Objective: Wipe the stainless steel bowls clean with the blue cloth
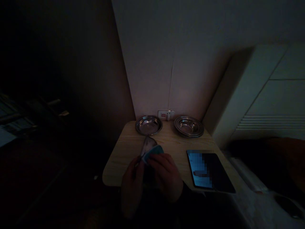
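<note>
In dim light, both my hands are together over the front of the small wooden table [114, 159]. My left hand [132, 183] is closed on a thin, pale, shiny piece with a dark edge [148, 143]. That piece points up and away from me, and I cannot make out its kind. My right hand [166, 173] pinches a teal cloth [156, 150] against the piece's near right side. The fingers and the cloth hide the piece's lower part. Beyond it lies a round, shallow steel plate [149, 125].
Stacked steel plates [189, 126] stand at the table's back right. A tablet [209, 171] with a partly lit screen lies at the front right. On the wall behind is a socket [166, 114]. A white panelled structure [269, 89] rises at the right.
</note>
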`<state>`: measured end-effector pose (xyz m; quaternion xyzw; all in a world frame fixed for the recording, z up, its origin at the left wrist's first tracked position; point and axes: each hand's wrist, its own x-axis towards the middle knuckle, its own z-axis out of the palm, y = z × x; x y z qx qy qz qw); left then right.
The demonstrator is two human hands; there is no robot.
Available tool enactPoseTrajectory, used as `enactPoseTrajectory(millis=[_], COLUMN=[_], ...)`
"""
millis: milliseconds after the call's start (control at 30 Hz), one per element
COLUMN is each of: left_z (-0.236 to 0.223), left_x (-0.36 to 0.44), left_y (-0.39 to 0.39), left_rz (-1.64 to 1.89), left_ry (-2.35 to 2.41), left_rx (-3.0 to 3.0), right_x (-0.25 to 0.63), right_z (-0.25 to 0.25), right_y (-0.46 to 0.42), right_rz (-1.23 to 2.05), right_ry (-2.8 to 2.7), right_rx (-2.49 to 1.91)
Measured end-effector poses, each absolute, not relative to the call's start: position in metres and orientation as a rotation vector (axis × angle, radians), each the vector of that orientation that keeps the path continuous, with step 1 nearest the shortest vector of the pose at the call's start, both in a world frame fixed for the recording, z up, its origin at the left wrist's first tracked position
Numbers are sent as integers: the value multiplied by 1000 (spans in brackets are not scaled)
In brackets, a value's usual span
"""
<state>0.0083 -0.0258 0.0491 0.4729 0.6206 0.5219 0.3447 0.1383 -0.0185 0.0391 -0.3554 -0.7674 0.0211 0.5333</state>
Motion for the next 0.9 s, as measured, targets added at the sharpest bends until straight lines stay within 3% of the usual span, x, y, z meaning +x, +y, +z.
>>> enactPoseTrajectory(millis=[900], left_z=[20], left_x=[-1], left_y=[-26], left_rz=[1448], left_ry=[1673], left_rx=[1102], right_x=[135], right_z=[46], right_y=[14], right_rz=[15], right_ry=[-1789], right_rx=[-866])
